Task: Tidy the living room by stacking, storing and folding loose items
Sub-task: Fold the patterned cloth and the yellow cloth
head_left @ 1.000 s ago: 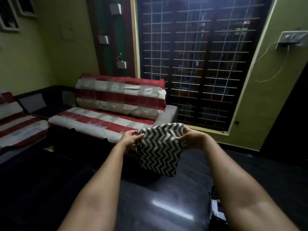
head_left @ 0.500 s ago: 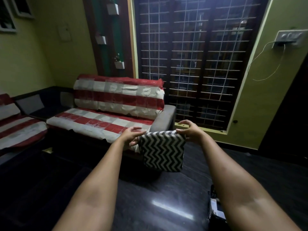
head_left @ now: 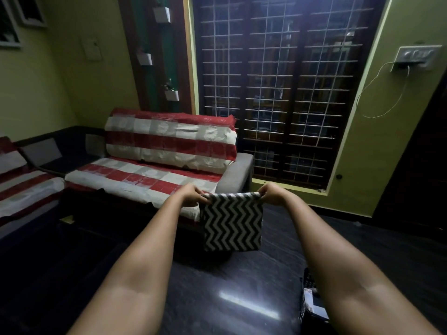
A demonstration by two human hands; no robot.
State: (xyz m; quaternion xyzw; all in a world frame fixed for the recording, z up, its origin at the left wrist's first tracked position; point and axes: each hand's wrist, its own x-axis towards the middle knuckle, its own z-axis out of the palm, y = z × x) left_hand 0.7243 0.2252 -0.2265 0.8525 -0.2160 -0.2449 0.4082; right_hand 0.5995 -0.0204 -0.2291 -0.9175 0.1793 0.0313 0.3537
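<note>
**Cloth held level between two hands, hanging straight down**

The left hand (head_left: 191,195) pinches the top left corner of the zigzag cloth (head_left: 232,223), fingers curled tight on the fabric. The right hand (head_left: 272,194) does the same at the top right corner. Both arms reach out to the same length, so neither hand is nearer; the cloth lies directly between them.

The top edge runs taut and level from hand to hand, and the rest hangs below it as a flat panel, its lower edge free in the air above the dark floor (head_left: 217,286). It touches nothing but the hands. The striped sofa (head_left: 150,175) stands behind, its front edge just past the left hand.

The cloth looks already partly folded. The next fold likely turns on that level top edge: bring one corner across to the other, or lay the panel down on the sofa seat.
</note>
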